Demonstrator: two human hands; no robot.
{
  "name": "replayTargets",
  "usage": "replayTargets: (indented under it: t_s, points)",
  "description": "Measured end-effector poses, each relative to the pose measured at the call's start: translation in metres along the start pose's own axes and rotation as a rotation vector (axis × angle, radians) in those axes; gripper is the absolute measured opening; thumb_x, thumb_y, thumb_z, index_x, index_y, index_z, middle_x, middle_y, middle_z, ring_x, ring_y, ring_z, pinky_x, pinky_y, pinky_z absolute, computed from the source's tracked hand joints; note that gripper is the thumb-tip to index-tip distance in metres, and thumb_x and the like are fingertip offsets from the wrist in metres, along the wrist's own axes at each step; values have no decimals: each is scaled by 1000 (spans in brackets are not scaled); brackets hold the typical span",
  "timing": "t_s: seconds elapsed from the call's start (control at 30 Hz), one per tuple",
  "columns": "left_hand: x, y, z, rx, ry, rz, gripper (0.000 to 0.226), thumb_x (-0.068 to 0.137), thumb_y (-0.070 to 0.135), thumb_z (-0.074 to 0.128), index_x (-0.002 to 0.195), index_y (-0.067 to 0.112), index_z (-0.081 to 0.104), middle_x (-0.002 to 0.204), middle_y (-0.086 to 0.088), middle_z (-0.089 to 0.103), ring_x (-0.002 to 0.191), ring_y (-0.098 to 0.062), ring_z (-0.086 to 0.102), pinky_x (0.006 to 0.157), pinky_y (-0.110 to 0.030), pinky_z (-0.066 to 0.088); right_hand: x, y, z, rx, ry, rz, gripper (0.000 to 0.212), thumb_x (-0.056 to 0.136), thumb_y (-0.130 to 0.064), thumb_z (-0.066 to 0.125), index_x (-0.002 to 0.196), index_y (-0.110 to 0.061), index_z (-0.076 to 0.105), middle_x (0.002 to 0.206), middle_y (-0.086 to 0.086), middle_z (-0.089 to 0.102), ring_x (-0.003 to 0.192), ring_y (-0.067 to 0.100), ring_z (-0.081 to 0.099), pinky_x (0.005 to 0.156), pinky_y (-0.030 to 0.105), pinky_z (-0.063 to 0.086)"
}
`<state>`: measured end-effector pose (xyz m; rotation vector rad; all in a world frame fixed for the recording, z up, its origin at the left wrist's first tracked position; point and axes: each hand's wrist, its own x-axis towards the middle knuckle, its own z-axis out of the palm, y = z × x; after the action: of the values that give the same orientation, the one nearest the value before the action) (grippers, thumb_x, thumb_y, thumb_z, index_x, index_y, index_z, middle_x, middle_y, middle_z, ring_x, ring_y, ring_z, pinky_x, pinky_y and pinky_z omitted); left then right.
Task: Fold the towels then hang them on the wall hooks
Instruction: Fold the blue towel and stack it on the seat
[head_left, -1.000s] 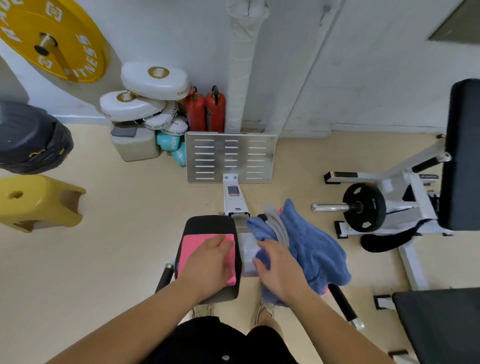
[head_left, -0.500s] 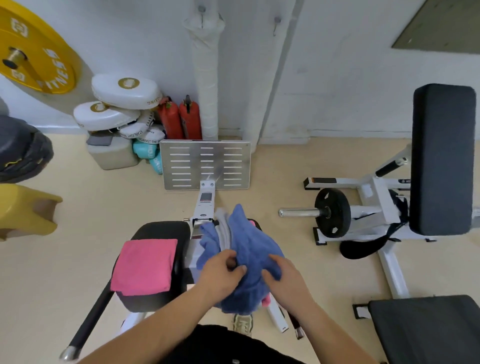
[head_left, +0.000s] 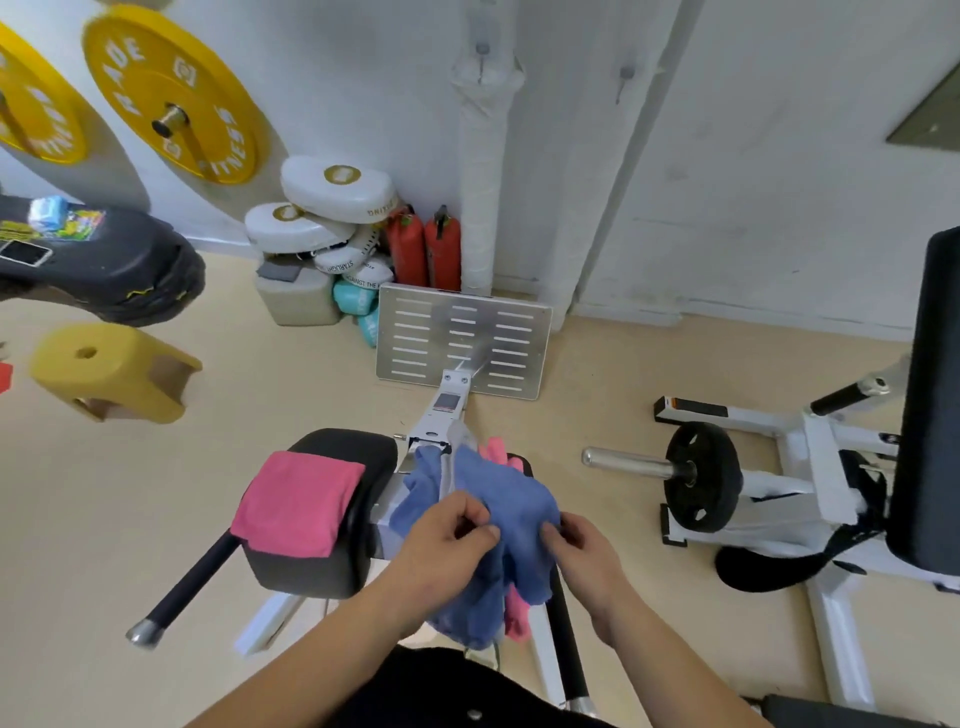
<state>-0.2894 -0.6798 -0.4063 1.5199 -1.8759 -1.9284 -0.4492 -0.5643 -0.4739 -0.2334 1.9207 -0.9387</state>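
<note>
While left hand (head_left: 447, 540) and right hand (head_left: 582, 551) pinch blue towel (head_left: 519, 499) between them, folded pink towel (head_left: 298, 501) on pad (head_left: 343, 447)

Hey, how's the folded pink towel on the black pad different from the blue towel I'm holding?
The folded pink towel is a neat flat rectangle; the blue towel is crumpled. The pink one rests untouched on the black pad; the blue one is pinched by the left hand and right hand. Both are cloth towels.

Floor (head_left: 130, 519) left of black pad (head_left: 343, 449) open; weight machine (head_left: 815, 467) blocks right; hooks (head_left: 482, 49) seemingly clear.
</note>
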Motion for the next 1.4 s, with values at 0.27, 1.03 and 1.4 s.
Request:
replayTargets:
  t_s: [0.27,1.03,1.4]
  points:
    - [-35,48,-6,-473,-23,55,17,98,5,60,83,12,61,84,-7,61,79,-19,56,81,-38,51,-51,-60,-44,263,-50,-178,18,96,-29,69,96,-14,79,97,16,78,87,23,72,81,43,56]
    - [-65,117,50,-62,4,366,14,91,18,76,89,10,65,79,-9,69,66,-8,61,67,-20,56,-146,-109,-83,467,73,-494,17,99,-16,64,93,-8,78,100,22,75,96,38,73,94,52,58]
    - [-84,157,36,-196,-63,449,9,104,18,58,97,18,64,87,-15,71,75,-14,65,73,-34,56,-100,-36,-89,182,364,-135,40,97,-27,67,136,-23,58,130,0,64,116,17,60,100,38,51]
